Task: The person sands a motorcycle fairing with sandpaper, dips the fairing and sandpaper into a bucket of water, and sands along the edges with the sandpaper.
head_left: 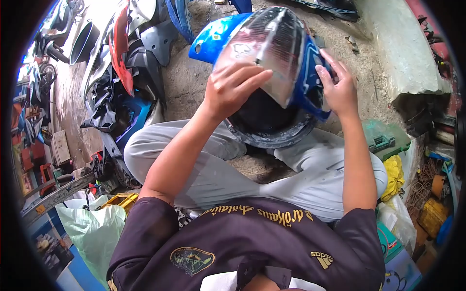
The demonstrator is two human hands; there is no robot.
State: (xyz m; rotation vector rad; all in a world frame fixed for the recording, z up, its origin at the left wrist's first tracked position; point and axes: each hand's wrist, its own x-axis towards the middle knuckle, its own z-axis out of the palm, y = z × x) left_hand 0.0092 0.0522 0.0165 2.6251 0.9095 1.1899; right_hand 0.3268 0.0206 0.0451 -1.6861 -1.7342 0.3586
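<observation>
A motorcycle headlight [272, 46] with a clear, scuffed lens and blue fairing panels [221, 34] is tilted over a round black tub [267, 138] between my knees. My left hand [235, 87] is closed against the near left side of the lens. A tiny dark tip shows by its knuckles, but what the fingers pinch is hidden. On the other side, my right hand [342, 87] grips the edge of the right-hand blue panel [313, 72], thumb and fingers bent at its rim.
Loose motorcycle panels, including a red one [120, 48], pile up at the upper left. A concrete block [405, 53] stands at the upper right. Beside my legs are a pale green sack [92, 233], a yellow bag [393, 177] and a green case [381, 140].
</observation>
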